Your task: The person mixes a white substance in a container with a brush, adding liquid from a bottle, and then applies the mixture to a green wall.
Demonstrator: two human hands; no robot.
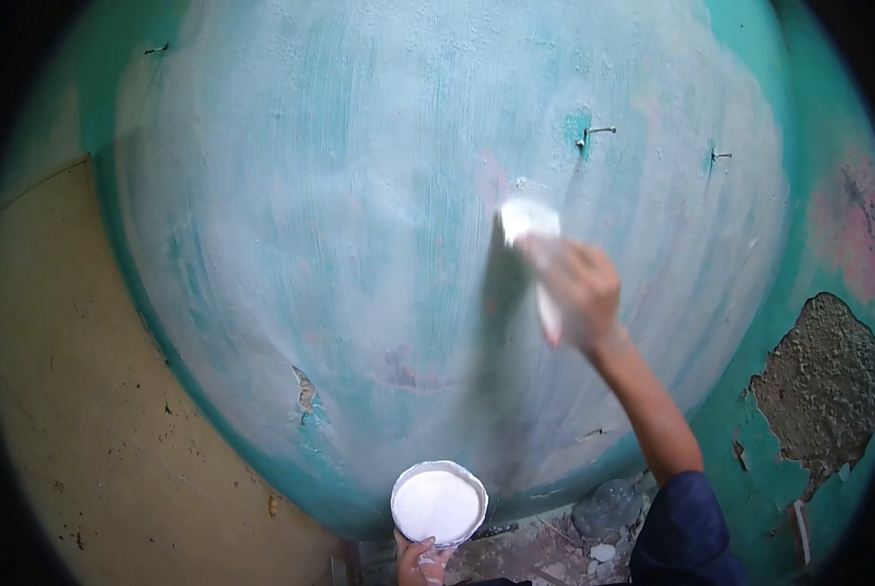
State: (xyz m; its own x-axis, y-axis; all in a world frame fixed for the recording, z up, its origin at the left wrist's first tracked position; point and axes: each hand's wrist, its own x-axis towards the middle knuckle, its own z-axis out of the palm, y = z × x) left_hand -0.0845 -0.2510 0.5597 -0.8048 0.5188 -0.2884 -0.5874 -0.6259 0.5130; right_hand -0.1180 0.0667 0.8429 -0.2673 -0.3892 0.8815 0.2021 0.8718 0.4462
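Note:
My right hand (579, 288) is closed round the handle of a paintbrush (530, 221), its white-coated bristles against the wall (388, 244). Motion blurs the hand and brush a little. Thin whitish paint streaks cover much of the turquoise wall. Low in the view, my left hand (424, 564) grips a round tub (485, 503) of white paint from beneath, fingers on its near side. The tub stands upright, its open top facing me, close to the foot of the wall.
Nails stick out of the wall at the upper right (601, 130) and upper left. A beige panel (95, 391) fills the left side. Bare, broken plaster (821, 386) shows at the right. Rubble and a grey stone (608, 508) lie on the floor below.

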